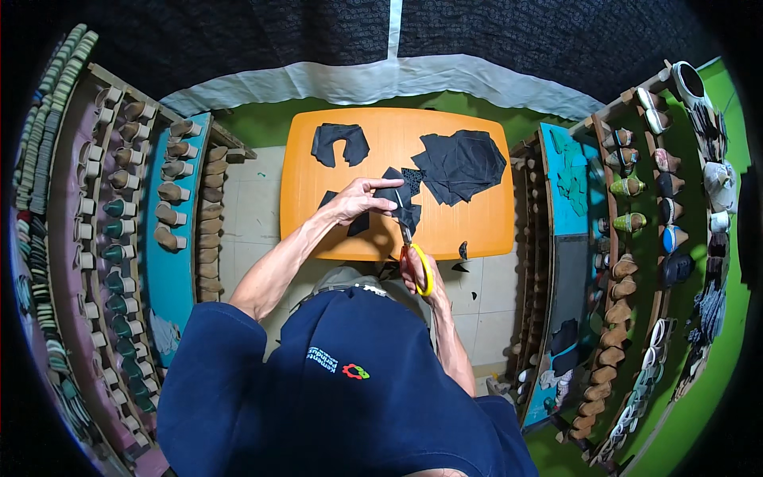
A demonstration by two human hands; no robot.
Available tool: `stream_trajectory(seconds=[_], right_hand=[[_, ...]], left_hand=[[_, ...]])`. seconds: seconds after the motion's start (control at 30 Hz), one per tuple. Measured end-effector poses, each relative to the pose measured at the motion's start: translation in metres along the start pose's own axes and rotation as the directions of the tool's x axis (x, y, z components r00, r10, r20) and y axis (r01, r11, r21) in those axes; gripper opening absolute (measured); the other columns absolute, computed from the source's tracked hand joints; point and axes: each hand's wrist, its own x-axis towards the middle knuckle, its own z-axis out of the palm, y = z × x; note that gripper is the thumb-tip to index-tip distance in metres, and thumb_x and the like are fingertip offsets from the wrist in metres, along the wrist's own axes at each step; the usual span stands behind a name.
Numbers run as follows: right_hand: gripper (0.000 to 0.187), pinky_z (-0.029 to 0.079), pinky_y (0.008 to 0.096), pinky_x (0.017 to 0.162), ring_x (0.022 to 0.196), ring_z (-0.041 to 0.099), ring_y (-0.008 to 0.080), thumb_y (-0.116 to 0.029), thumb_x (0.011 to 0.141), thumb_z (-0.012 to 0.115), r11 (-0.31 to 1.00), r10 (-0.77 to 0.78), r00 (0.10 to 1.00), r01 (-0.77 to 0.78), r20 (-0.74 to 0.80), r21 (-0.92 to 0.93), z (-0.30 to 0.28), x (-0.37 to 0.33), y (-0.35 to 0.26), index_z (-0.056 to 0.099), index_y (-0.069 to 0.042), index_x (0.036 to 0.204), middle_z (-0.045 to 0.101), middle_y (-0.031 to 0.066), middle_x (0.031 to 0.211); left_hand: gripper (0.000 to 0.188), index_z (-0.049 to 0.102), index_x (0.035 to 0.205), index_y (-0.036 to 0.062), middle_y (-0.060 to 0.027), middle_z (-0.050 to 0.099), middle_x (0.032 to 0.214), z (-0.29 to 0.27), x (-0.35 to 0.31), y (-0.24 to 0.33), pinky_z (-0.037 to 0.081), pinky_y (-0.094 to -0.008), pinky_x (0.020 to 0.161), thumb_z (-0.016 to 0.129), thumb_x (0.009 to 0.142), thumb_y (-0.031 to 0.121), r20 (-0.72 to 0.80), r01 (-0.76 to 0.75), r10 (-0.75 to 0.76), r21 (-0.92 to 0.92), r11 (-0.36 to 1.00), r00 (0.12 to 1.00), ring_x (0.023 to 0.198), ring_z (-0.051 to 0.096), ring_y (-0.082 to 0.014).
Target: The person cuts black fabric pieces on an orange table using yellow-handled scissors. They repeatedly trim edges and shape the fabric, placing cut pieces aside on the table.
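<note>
My left hand pinches a piece of black material over the near half of an orange table. From the near right, my right hand grips scissors with yellow handles. Their blades point away from me and meet the black piece. Whether they are fully closed is too small to make out. Beyond my left hand lies a U-shaped black cutout. A larger heap of black pieces covers the far right of the table. Another dark piece lies partly under my left wrist.
Racks of wooden shoe lasts line the left side. On the right stand shelves with shoes and lasts, and a blue board with green scraps. Small black scraps lie by the table's near edge. A dark curtain hangs behind.
</note>
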Motion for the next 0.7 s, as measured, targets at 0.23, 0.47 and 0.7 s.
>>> stream_trajectory(seconds=[0.23, 0.47, 0.7], right_hand=[[0.053, 0.030, 0.0242, 0.039, 0.043, 0.035, 0.0069, -0.060, 0.099, 0.047, 1.000, -0.021, 0.998, 0.021, -0.053, -0.004, 0.005, -0.002, -0.004, 0.051, -0.009, 0.086, 0.038, -0.0045, 0.057], [0.051, 0.029, 0.0240, 0.038, 0.042, 0.034, 0.0066, -0.058, 0.100, 0.048, 1.000, -0.012, 0.998, 0.012, -0.062, -0.013, 0.006, -0.001, -0.003, 0.051, -0.009, 0.086, 0.038, -0.0041, 0.057], [0.051, 0.031, 0.0245, 0.040, 0.044, 0.035, 0.0070, -0.058, 0.100, 0.047, 1.000, -0.007, 1.000, 0.008, -0.030, 0.018, 0.005, 0.001, 0.001, 0.052, -0.009, 0.088, 0.038, -0.0042, 0.058]], left_hand=[[0.063, 0.053, 0.142, 0.0020, -0.0046, 0.072, 0.089, 0.013, -0.004, -0.002, 0.055, -0.0204, 0.076, 0.076, 0.084, 0.002, -0.089, -0.080, 0.080, 0.005, 0.997, 0.993, 0.076, 0.069, -0.0094], [0.062, 0.054, 0.141, 0.0020, -0.0061, 0.073, 0.095, 0.019, -0.008, -0.006, 0.054, -0.0203, 0.078, 0.077, 0.084, 0.002, -0.173, -0.081, 0.073, -0.042, 0.996, 0.982, 0.080, 0.069, -0.0094], [0.060, 0.056, 0.139, 0.0034, -0.0083, 0.071, 0.112, 0.011, -0.008, -0.001, 0.051, -0.0261, 0.095, 0.076, 0.083, 0.004, -0.139, -0.090, 0.083, -0.043, 0.995, 0.987, 0.100, 0.067, -0.0116]])
